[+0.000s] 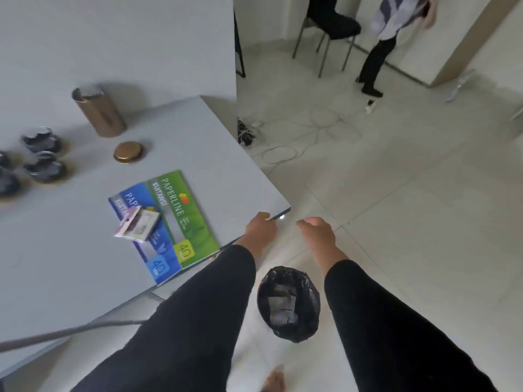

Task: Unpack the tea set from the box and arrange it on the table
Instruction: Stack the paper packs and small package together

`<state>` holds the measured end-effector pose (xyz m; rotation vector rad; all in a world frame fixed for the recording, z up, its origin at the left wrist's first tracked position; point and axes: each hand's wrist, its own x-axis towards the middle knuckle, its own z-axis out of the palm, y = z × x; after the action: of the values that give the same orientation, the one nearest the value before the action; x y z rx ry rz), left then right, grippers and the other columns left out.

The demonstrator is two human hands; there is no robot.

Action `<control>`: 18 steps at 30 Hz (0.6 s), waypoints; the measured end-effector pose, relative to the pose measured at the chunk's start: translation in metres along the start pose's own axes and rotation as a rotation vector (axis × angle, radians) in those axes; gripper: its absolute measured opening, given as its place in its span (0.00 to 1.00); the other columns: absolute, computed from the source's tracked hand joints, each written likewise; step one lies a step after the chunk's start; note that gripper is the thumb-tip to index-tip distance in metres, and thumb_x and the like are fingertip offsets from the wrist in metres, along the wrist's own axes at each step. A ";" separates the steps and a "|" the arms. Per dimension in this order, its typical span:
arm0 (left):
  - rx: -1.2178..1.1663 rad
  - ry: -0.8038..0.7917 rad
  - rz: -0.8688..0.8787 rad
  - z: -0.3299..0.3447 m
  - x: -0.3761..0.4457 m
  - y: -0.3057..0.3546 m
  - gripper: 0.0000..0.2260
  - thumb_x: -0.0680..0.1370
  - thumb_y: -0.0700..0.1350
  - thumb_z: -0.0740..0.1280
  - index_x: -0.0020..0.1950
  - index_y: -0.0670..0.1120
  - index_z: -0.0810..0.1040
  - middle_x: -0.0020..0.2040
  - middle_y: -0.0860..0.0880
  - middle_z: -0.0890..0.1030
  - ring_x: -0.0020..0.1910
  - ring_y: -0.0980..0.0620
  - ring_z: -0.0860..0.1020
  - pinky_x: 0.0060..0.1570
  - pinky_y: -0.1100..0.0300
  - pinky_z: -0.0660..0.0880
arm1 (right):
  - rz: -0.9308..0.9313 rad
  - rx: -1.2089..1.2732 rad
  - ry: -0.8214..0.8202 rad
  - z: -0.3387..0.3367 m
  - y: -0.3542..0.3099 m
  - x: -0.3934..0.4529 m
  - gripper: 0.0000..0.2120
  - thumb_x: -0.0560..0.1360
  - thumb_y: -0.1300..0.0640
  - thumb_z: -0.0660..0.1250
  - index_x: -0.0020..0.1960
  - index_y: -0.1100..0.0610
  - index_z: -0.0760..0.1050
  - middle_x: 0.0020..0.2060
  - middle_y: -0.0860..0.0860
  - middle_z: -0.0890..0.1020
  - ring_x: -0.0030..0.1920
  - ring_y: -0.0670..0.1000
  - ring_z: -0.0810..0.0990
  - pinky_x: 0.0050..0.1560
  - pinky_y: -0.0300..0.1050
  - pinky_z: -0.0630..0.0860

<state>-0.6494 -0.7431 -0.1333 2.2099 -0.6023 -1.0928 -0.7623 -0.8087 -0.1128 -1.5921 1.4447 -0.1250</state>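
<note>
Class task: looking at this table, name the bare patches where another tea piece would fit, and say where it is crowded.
Bare: the table near edge left of the notebooks, and the stretch beyond the brown lid toward the far corner. Crowded: the left edge, with glasses on saucers by the brown canister.

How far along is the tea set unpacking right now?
Done: several glass cups stand on saucers on the table. In hand: nothing; the left hand rests near the table corner and the right hand hangs over the floor. No box is in view, so what remains is unclear.
</note>
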 end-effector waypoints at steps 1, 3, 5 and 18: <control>-0.018 0.038 -0.005 -0.017 -0.002 -0.003 0.19 0.81 0.42 0.56 0.72 0.45 0.67 0.70 0.47 0.70 0.67 0.47 0.70 0.60 0.65 0.65 | -0.038 -0.021 -0.016 0.006 -0.015 -0.005 0.19 0.78 0.52 0.60 0.67 0.58 0.70 0.62 0.55 0.76 0.60 0.54 0.74 0.54 0.43 0.69; -0.080 0.130 -0.018 -0.053 -0.008 -0.014 0.19 0.81 0.42 0.57 0.72 0.45 0.67 0.69 0.46 0.71 0.66 0.47 0.71 0.58 0.65 0.66 | -0.113 -0.058 -0.054 0.025 -0.045 -0.017 0.20 0.78 0.53 0.60 0.67 0.59 0.70 0.63 0.55 0.76 0.62 0.55 0.73 0.58 0.44 0.69; -0.137 0.190 -0.018 -0.089 -0.011 -0.031 0.19 0.81 0.41 0.57 0.72 0.43 0.67 0.69 0.44 0.71 0.66 0.45 0.72 0.56 0.63 0.68 | -0.156 -0.111 -0.077 0.049 -0.069 -0.028 0.18 0.77 0.54 0.61 0.63 0.62 0.73 0.60 0.58 0.78 0.62 0.57 0.74 0.59 0.45 0.70; -0.108 0.397 -0.239 -0.252 -0.016 -0.180 0.14 0.81 0.45 0.59 0.64 0.42 0.72 0.61 0.43 0.77 0.57 0.45 0.77 0.56 0.55 0.75 | -0.176 -0.301 -0.312 0.228 -0.149 -0.071 0.15 0.77 0.53 0.61 0.58 0.61 0.76 0.44 0.55 0.78 0.44 0.53 0.75 0.53 0.45 0.75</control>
<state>-0.4286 -0.5260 -0.1252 2.3541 -0.1083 -0.7410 -0.5333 -0.6450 -0.1012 -1.8866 1.1169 0.2414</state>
